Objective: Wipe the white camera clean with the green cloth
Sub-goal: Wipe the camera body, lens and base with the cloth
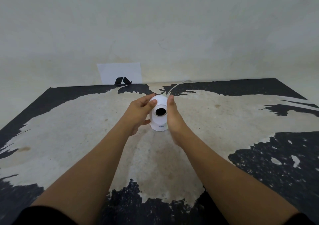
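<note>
The white camera (159,121) is a small domed unit with a round black lens facing me, standing upright on the worn table (224,121). My left hand (139,114) wraps its left side, thumb on the dome and fingers low at the base. On the other side my right hand (172,119) lies flat against the camera, fingers reaching up past the top. A white cable (174,86) runs from behind the camera toward the wall. No green cloth is in view.
The tabletop is black with its coating worn away to pale patches across the middle. A white paper sheet (120,72) with a black mark leans on the wall behind the table's far edge.
</note>
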